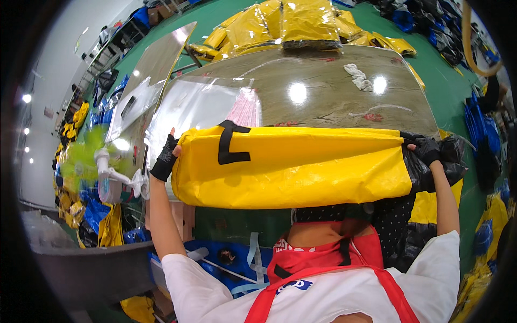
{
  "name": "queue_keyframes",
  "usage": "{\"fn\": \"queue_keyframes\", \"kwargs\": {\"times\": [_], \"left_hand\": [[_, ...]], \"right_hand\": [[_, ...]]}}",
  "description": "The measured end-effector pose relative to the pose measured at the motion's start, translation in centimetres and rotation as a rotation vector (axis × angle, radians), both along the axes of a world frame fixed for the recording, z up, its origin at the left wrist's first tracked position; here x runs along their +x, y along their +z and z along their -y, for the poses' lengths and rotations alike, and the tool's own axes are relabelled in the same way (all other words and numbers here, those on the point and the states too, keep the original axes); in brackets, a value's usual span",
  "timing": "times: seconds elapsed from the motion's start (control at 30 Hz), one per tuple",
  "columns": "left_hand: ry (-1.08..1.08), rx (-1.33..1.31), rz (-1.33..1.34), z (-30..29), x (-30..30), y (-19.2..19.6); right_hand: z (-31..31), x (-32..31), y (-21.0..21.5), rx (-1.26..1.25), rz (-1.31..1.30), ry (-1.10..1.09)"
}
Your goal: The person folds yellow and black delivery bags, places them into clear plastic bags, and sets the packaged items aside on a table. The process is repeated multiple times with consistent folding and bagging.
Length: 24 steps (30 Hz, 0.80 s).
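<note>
A long yellow bag (301,167) of coated fabric is stretched flat across the near edge of the table. Black strap strips form a bent shape near its left end, and its right end is black. My left hand (166,159), in a black fingerless glove, grips the left end at the upper corner, one finger pointing up. At the opposite end my right hand (424,149), gloved the same way, is closed on the black part, its fingertips partly hidden. Clear plastic sleeves (183,102) lie on the table just beyond the bag's left half.
The wood-patterned table (323,75) holds a crumpled white cloth (358,77). Packed yellow bags (309,24) are piled beyond its far edge. A small green fan (89,156) with a white clamp stands at the left. Blue and yellow bags (476,124) heap up on the right.
</note>
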<state>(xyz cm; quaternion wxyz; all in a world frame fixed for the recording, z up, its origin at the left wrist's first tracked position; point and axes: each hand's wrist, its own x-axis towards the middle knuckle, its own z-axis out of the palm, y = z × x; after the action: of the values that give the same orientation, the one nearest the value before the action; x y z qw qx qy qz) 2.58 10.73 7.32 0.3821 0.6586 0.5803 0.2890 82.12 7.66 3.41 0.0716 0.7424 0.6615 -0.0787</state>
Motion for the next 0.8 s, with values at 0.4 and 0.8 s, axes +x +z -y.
{"fn": "queue_keyframes", "kwargs": {"times": [0.4,0.8], "left_hand": [[0.657,-0.048,-0.887,3.2,-2.0,-10.6],[0.247,1.065,-0.918,2.0,12.5,0.3]], "right_hand": [[-1.4,-0.6,-0.2,-0.099,-0.035,-0.043],[-1.1,0.7,0.2,-0.237,-0.102,0.015]]}}
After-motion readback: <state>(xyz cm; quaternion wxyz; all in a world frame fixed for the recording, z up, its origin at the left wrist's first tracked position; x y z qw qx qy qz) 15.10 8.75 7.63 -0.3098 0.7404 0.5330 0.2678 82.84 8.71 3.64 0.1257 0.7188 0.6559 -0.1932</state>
